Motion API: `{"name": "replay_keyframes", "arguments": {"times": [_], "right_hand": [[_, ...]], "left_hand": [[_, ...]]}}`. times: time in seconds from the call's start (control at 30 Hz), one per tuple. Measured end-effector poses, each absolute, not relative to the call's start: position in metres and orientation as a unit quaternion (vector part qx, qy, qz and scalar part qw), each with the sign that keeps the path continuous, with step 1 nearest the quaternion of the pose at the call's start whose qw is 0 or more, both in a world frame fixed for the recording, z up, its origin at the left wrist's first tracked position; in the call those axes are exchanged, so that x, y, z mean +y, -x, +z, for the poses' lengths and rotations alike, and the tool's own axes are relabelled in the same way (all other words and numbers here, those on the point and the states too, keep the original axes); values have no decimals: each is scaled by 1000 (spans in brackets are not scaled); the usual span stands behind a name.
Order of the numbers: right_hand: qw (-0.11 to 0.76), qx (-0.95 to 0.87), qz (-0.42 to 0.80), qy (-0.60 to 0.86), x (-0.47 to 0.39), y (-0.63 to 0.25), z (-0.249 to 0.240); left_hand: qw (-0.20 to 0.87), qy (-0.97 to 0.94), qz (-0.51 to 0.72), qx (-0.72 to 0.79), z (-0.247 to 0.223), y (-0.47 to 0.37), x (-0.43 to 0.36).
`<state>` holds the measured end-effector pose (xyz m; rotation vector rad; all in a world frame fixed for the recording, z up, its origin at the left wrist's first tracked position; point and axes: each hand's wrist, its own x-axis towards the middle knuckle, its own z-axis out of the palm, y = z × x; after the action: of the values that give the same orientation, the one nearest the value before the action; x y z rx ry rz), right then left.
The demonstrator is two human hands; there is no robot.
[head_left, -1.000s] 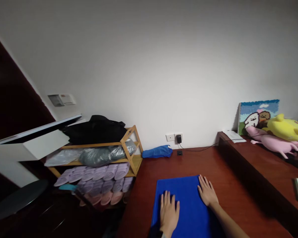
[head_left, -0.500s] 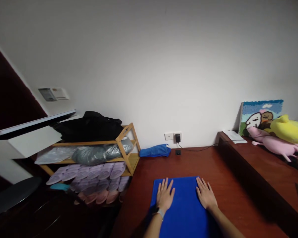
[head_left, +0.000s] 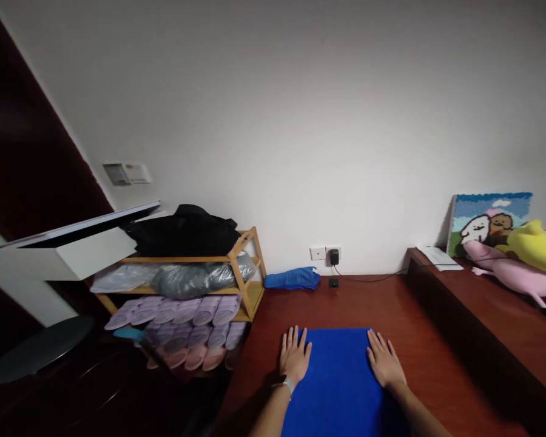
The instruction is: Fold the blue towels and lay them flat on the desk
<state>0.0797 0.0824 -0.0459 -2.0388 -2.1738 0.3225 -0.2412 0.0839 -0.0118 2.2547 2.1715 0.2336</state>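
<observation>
A blue cloth [head_left: 339, 382] lies flat on the reddish-brown table [head_left: 359, 306], its near end cut off by the bottom of the view. My left hand [head_left: 295, 358] rests palm down on the cloth's left edge near the far corner, fingers stretched out. At the far right corner, my right hand [head_left: 386, 359] also lies flat, fingers spread along the edge. Neither hand grips anything. On the left wrist is a watch [head_left: 284, 383].
A folded blue bundle [head_left: 292, 278] lies by the wall, left of a black plug [head_left: 334, 257] with its cord. Slippers [head_left: 182, 311] fill a wooden rack [head_left: 248, 285] on the left. Plush toys [head_left: 512, 273] and a dog picture [head_left: 491, 221] occupy the raised ledge at right.
My left hand has shifted left on the cloth, out to its left edge. My right hand stays at the right corner. The view has turned slightly left.
</observation>
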Motion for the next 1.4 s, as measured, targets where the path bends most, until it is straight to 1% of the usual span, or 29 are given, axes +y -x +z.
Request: {"name": "replay_keyframes", "arguments": {"times": [0.07,0.13,0.23,0.3,0.4,0.57,0.67,0.8,0.97,1.1,1.17,1.27,1.33,1.4], "right_hand": [[73,-720,110,681,82,-79,-43],[75,-718,112,683,82,-80,-42],[73,-723,115,677,83,-82,-42],[69,-727,117,673,84,-84,-42],[74,-723,117,677,83,-84,-41],[83,-717,121,681,81,-82,-38],[73,-717,117,683,82,-81,-35],[46,-712,127,689,76,-81,-30],[90,-725,116,673,28,-85,-41],[85,-720,124,678,-10,-82,-51],[84,-716,119,683,-17,-79,-51],[82,-714,121,685,-17,-78,-47],[80,-718,125,680,-15,-79,-44],[74,-728,127,669,-15,-81,-41]], "left_hand": [[5,-744,111,659,-8,207,86],[32,-788,136,599,-10,159,84],[77,-827,137,539,-24,92,76],[84,-834,139,527,-34,72,69],[69,-834,133,532,-42,94,60],[34,-758,78,647,-33,206,43],[27,-729,67,680,-26,250,32],[19,-730,78,679,-26,259,26],[4,-733,86,675,-32,257,29],[2,-730,70,679,-22,257,32],[-1,-730,80,679,-15,239,28],[15,-765,125,631,-11,179,14],[58,-816,140,558,-15,128,1],[102,-834,147,522,-22,86,-12]]}}
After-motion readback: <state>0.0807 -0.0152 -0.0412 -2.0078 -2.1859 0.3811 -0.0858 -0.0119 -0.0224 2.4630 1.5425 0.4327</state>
